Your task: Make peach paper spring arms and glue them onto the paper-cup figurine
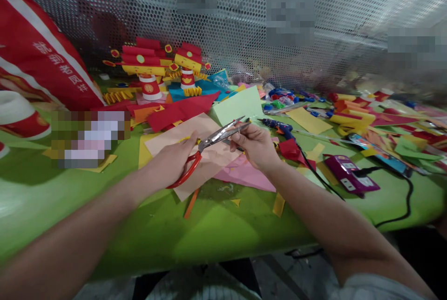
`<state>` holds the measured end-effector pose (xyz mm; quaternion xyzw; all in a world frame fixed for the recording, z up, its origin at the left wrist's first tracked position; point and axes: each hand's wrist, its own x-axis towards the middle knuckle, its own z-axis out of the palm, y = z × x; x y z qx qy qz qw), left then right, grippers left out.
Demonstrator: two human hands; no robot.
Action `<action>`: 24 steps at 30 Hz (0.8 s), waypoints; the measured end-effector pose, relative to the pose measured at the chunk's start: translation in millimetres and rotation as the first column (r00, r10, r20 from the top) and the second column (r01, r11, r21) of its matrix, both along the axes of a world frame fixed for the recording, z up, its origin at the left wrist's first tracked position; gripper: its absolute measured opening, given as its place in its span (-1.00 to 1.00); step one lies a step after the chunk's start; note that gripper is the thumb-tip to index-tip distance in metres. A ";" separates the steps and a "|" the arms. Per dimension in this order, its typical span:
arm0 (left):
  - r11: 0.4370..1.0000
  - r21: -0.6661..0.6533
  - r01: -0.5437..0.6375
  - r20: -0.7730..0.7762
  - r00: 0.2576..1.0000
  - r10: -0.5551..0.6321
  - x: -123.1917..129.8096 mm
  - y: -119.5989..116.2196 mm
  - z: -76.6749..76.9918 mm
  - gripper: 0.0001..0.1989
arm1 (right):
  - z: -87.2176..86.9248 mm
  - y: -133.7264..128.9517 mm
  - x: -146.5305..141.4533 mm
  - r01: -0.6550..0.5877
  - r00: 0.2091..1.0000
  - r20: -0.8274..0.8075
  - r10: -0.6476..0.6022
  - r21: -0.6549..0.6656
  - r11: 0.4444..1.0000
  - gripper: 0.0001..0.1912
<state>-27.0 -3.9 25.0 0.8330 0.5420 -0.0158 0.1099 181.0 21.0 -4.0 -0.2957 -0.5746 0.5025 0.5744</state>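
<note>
My left hand [176,156] is closed on the red handles of a pair of scissors [209,141]. Their metal blades point right and slightly away from me, parted a little at the tips. At the blade ends, the fingers of my right hand [253,144] are pinched together and touch the metal. Whatever lies between those fingers is too small or hidden to make out. Beneath both hands lie a tan paper sheet [174,144] and a pink sheet [256,174]. A pale green folded sheet [239,104] stands just behind the blades.
Two paper-cup figures with red hats [151,87] [187,78] stand at the back. Right of my hands are a blue glue gun [277,125], a purple power strip [344,174] with a black cord, and a phone [379,153]. Paper scraps litter the green table [209,239].
</note>
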 end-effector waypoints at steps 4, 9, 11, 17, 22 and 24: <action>1.000 -0.009 0.003 -0.040 0.999 -0.003 0.9 0.7 1.3 -0.37 | 0.6 0.2 0.7 0.014 1.000 0.017 -0.013 -0.022 1.000 -0.73; 1.000 0.023 0.009 0.004 1.000 -0.009 -0.4 -0.3 3.1 -0.41 | 1.3 0.2 0.4 0.010 1.000 0.016 -0.010 -0.041 0.999 -0.72; 1.000 0.027 0.015 0.020 1.000 -0.016 -1.4 -0.2 3.6 -0.42 | 1.8 0.1 0.1 0.008 1.000 0.002 -0.008 -0.048 0.999 -0.72; 0.999 0.031 0.012 0.011 1.000 -0.012 -0.4 -1.3 6.1 -0.41 | 4.1 0.1 -1.0 0.022 1.000 0.006 -0.022 -0.083 0.996 -0.70; 0.999 0.030 -0.010 0.103 0.995 0.007 -4.8 2.5 0.8 -0.42 | 5.7 1.3 -1.0 0.036 0.999 0.023 -0.033 -0.113 0.993 -0.69; 0.996 0.080 -0.047 0.187 0.982 0.031 -8.8 7.6 -2.6 -0.44 | 4.3 3.1 -0.1 0.052 0.998 0.038 -0.048 -0.118 0.992 -0.69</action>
